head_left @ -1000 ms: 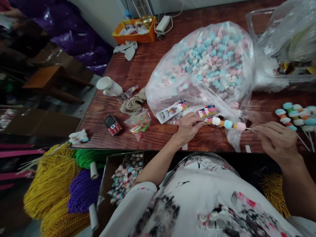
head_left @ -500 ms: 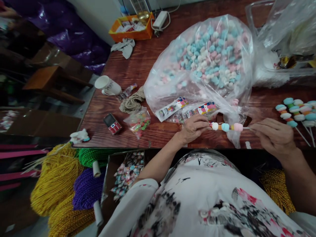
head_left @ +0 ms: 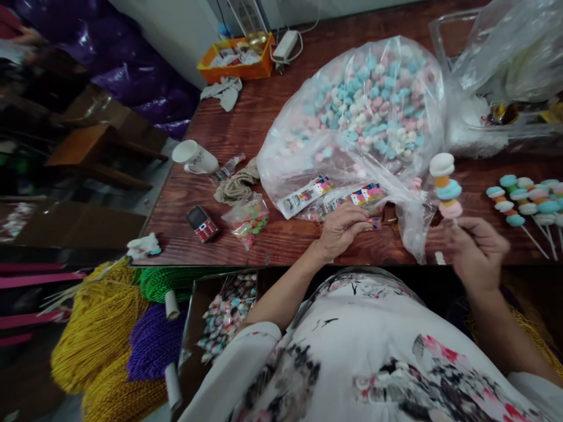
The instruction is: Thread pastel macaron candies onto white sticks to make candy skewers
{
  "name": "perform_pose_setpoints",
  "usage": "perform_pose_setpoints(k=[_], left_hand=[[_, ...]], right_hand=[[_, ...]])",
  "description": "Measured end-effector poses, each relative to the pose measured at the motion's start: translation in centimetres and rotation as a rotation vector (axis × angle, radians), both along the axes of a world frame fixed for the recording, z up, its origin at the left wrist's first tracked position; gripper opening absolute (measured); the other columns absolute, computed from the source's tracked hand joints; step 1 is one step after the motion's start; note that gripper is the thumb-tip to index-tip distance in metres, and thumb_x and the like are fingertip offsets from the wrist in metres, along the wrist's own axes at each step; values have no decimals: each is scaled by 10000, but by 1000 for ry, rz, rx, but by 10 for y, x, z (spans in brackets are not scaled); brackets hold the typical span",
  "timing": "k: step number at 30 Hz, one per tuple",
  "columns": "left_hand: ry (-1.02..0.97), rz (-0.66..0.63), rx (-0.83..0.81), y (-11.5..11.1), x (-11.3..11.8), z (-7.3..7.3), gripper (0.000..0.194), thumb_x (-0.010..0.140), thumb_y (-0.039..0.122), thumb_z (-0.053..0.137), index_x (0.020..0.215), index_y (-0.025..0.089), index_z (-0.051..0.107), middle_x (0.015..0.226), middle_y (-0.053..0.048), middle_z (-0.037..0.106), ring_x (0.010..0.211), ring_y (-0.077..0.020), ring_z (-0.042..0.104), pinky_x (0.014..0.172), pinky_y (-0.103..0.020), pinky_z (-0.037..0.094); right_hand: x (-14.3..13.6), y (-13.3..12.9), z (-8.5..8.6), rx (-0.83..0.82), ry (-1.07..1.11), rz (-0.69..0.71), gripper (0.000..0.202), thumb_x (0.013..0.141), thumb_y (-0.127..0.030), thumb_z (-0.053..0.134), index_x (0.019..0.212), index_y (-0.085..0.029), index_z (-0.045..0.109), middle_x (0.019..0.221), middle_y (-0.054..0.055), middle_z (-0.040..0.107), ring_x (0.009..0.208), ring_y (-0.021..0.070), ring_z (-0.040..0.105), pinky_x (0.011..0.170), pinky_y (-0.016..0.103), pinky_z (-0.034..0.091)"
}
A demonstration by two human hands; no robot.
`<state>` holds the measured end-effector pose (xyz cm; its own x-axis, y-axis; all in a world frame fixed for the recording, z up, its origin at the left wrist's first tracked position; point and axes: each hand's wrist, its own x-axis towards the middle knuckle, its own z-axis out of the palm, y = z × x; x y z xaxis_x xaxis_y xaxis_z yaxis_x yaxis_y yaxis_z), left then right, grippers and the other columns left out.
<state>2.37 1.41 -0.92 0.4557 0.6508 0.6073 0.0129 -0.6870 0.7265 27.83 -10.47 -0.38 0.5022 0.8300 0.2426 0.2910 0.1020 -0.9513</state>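
Basically, the marshmallow skewer [head_left: 448, 190] was at right of centre in the frame, near upright, sweets up, stick down: white on top, then orange, blue, yellow, pink. It was held by the stick below the pink piece, probably to keep fingers off the soft sweets.

More skewers [head_left: 525, 199] lay at the right edge of the frame on the counter [head_left: 246, 129], sticks angled to the bottom; my read: sweets kept together, sticks easy to pick up. The big clear bag of marshmallows [head_left: 373, 99] sat upper centre to right, loose plastic trailing to the front edge between the hands, likely for short reach. Printed wrappers [head_left: 305, 196] lay against its lower left side, close to the left hand [head_left: 343, 231], presumably for the same reason. Gummy bag [head_left: 251, 220], phone [head_left: 202, 224] and mug [head_left: 194, 157] sat left of centre, apart from both hands, maybe to leave elbow room.

Hands: right hand [head_left: 477, 249] was closed, thumb and fingers pinching the stick; a bit blurred, exact finger placement unclear. Left hand was nearly closed, fingertips together, apparently pinching a small printed strip [head_left: 374, 223] at centre. What the curled fingers hid, couldn't tell.
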Motion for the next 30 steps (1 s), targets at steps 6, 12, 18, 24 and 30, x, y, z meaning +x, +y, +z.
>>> perform_pose_setpoints(k=[6,12,18,24,30], left_hand=[[-84,27,67,-9,24,11,78,833,262,746,849,194,709,908,-42,695,882,-150,646,833,-336,511],[-19,32,133,-13,16,8,82,838,258,740,891,203,712,854,-31,663,874,-149,628,811,-318,509],[169,73,194,-13,5,-16,170,914,249,608,1044,201,707,989,-90,681,982,-195,634,876,-392,527],[193,107,230,-12,7,-23,207,902,146,562,1058,191,690,979,-86,679,994,-195,635,858,-376,542],[196,130,271,-12,13,-27,219,889,112,549,1057,173,674,958,-87,673,930,-187,620,817,-362,529]], right_hand=[[-75,28,-3,-40,552,216,188,765,-346,765,837,-205,662,584,-71,476,466,46,332,450,190,288],[-74,37,-10,-173,547,308,188,746,-341,769,734,-174,684,597,-38,531,519,63,401,487,204,309],[-67,33,-13,-180,565,288,161,762,-298,717,687,-171,651,510,-67,394,466,47,271,450,213,176],[-69,33,-2,-171,617,274,132,758,-277,719,703,-170,663,493,-72,376,453,38,254,449,213,171],[-70,35,11,-194,723,302,141,713,-280,744,678,-172,660,456,-86,344,414,29,230,424,209,165]])
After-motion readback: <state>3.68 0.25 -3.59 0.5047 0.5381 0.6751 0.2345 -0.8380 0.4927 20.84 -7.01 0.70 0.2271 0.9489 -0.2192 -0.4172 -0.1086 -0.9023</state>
